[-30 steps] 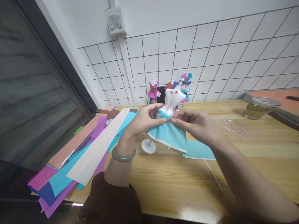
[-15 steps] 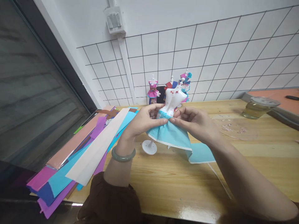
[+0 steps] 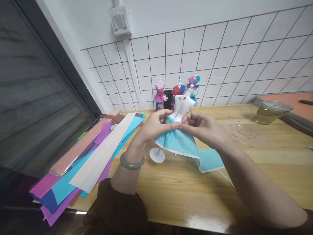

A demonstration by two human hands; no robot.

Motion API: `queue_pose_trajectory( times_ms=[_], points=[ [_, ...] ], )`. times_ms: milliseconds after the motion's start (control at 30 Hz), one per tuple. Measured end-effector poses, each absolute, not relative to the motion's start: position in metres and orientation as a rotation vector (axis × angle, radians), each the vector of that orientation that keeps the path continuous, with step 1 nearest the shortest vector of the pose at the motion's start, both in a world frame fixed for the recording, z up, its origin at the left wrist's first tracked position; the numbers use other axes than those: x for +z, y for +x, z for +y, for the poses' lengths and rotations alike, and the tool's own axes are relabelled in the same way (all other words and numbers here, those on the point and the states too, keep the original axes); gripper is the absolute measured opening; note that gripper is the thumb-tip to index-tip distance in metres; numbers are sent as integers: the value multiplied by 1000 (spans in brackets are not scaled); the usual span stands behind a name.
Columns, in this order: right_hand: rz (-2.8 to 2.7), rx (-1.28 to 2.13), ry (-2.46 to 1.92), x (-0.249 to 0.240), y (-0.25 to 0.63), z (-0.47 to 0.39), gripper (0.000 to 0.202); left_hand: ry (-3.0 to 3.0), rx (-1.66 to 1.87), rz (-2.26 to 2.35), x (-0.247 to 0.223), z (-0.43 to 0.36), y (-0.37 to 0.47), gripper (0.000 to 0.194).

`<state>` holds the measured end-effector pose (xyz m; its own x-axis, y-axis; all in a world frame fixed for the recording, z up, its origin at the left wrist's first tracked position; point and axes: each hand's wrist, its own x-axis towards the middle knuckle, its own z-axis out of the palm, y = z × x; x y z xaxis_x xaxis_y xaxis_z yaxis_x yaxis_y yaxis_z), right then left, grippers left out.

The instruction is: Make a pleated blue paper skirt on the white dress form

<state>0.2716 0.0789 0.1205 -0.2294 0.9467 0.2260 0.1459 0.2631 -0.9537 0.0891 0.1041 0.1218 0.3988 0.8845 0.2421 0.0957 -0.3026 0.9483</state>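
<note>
A small white dress form [image 3: 182, 106] leans to the right above the table, its round base [image 3: 157, 155] tilted at lower left. Light blue crepe paper [image 3: 178, 143] with a white edge is gathered round its waist like a skirt, and a loose length trails to the right. My left hand [image 3: 161, 124] is closed at the waist, thumb pressing the gathered paper. From the other side my right hand [image 3: 201, 127] pinches the paper, its thumb meeting the left thumb. Small red bits dot the form's chest. Fingers hide part of the waist.
Coloured paper strips [image 3: 105, 150] are heaped at the left. Several dressed miniature forms [image 3: 160, 94] stand against the tiled wall. To the right are a clear plate [image 3: 242, 134] of small beads, a cup [image 3: 270, 112] of yellowish liquid and an orange-topped box [image 3: 295, 101].
The form has tilted slightly and its top sits a little lower. My left thumb has slid right along the waist to meet my right thumb. The trailing paper has shifted slightly.
</note>
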Motion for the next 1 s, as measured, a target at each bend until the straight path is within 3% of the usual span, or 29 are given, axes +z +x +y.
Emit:
queue_pose_trajectory(
  times_ms=[400, 633, 800, 1000],
  points=[
    [-1704, 1059, -1023, 119, 276, 80, 38, 1574, 1152, 917, 117, 108, 98, 46],
    [-1919, 473, -1210, 134, 277, 55, 42, 1418, 1230, 1015, 115, 112, 99, 47],
    [-2214, 11, -924, 134, 271, 42, 55, 1340, 1322, 1005, 116, 117, 89, 41],
    [-2165, -576, -754, 123, 258, 50, 24, 1265, 1342, 969, 121, 116, 86, 36]
  ],
)
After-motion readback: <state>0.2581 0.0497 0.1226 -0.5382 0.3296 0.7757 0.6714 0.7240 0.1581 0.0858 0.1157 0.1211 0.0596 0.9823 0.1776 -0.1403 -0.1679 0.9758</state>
